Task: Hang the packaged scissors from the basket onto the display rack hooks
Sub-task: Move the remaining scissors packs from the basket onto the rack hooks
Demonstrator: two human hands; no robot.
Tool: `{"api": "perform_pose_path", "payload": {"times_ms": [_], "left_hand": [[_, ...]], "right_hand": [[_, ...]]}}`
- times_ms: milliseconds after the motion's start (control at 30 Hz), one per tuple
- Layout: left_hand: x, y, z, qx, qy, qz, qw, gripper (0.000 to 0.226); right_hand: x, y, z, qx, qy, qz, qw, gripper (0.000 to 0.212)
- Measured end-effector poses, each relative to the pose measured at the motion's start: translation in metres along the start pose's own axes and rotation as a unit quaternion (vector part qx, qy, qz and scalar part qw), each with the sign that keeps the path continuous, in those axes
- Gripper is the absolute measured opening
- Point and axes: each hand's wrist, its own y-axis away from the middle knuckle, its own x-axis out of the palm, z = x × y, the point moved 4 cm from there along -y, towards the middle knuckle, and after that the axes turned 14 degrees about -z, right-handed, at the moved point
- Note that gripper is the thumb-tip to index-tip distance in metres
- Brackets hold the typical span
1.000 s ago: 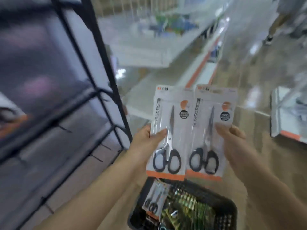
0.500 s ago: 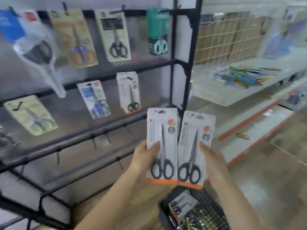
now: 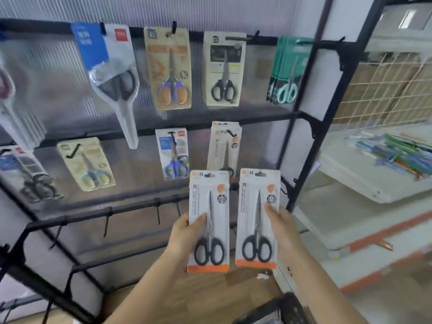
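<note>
Packs [image 3: 208, 220] [image 3: 257, 218] upright, pinched between fingers [image 3: 272, 210].

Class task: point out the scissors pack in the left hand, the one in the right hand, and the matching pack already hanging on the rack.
Left-hand pack [image 3: 208, 220]: head view, blister front.
Right-hand pack [image 3: 257, 218]: head view, blister front.
Hanging pack [image 3: 224, 148]: head view, card middle.

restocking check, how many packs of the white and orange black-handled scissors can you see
4 at least: one in the left hand, one in the right hand, and two overlapping on the rack hook above them. More may be hidden behind.
</note>
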Motion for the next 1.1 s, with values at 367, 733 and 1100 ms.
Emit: {"api": "perform_pose_path", "payload": {"times_ms": [367, 733, 1100], "left_hand": [[0.020, -0.093, -0.051, 0.022, 0.078, 0.041, 0.996, 0.015], [0.017, -0.110, -0.043, 0.003, 0.080, -0.007, 0.997, 0.015], [0.018, -0.112, -0.040, -0.015, 0.109, -0.039, 0.993, 0.015]], "right_hand": [[0.070, -0.076, 0.062, -0.057, 0.020, -0.016, 0.998, 0.020], [0.092, -0.100, 0.065, -0.053, 0.009, 0.015, 0.998, 0.026], [0.108, -0.130, 0.052, -0.038, -0.004, 0.030, 0.999, 0.030]]}}
